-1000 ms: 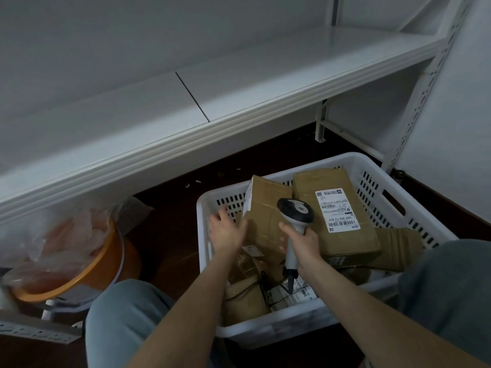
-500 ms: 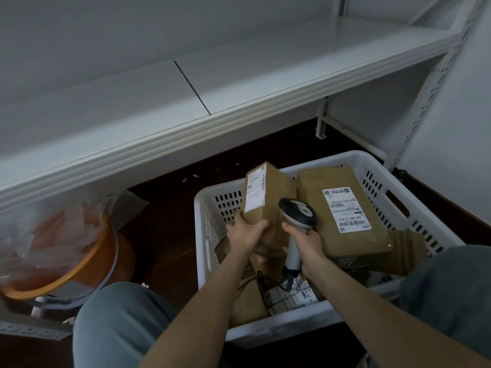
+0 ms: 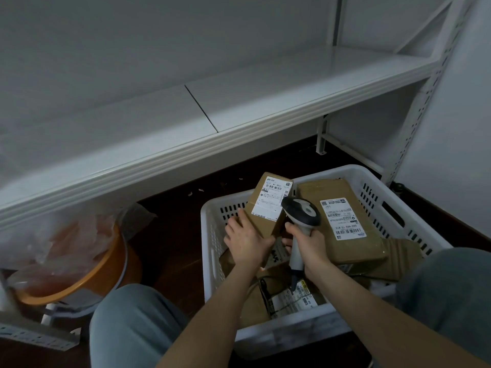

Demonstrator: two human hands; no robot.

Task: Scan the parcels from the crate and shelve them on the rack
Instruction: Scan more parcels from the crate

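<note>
Tilting above white slotted plastic crate (image 3: 210,235), brown cardboard parcel (image 3: 268,205) is gripped by left hand (image 3: 247,243); grey handheld barcode scanner (image 3: 301,216) is held in right hand (image 3: 313,248) w/ fingers curled round handle.

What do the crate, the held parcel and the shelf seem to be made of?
Crate: white plastic, likely, with moulded slotted walls. Parcel: brown cardboard, matt, with a paper label. Shelf: seemingly painted metal, smooth white with a folded front lip.

Matt brown cardboard parcel (image 3: 268,205) with paper label, perforated white plastic crate (image 3: 212,235), smooth painted-metal rack (image 3: 239,107).
</note>
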